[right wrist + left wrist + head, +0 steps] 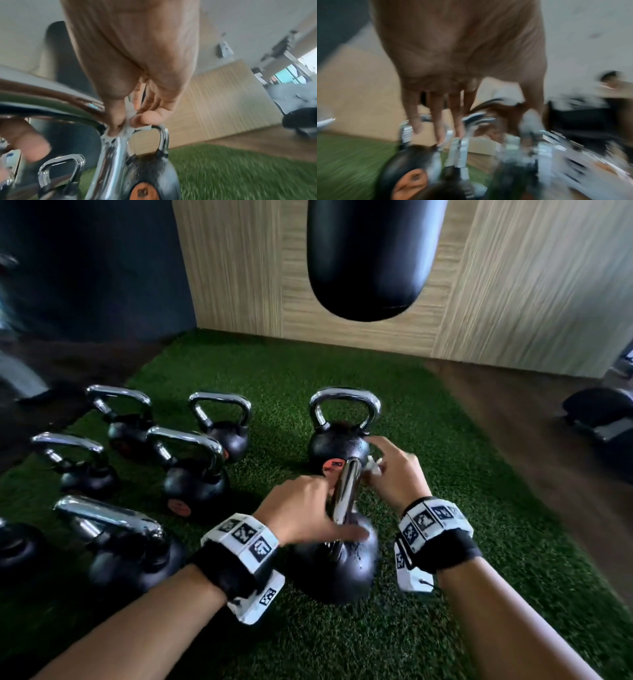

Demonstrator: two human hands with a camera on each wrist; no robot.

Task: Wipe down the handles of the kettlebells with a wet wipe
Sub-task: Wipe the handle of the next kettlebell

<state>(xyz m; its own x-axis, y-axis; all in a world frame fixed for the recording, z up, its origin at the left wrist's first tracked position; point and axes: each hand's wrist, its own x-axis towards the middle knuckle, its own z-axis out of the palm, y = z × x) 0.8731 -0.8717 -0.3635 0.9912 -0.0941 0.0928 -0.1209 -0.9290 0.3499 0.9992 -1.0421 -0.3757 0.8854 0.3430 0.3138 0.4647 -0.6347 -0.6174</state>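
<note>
A black kettlebell stands on the green turf right in front of me, its chrome handle pointing away. My right hand pinches a crumpled white wet wipe against the handle's far end. The right wrist view shows the wipe squeezed between thumb and fingertips on the chrome bend. My left hand sits at the handle's left side with its thumb lying over the ball's top. In the blurred left wrist view its fingers hang fairly straight.
A second kettlebell with an orange label stands just beyond, close to my right hand. Several more kettlebells are grouped on the left. A black punching bag hangs ahead before a wood-panel wall. Dark equipment sits far right.
</note>
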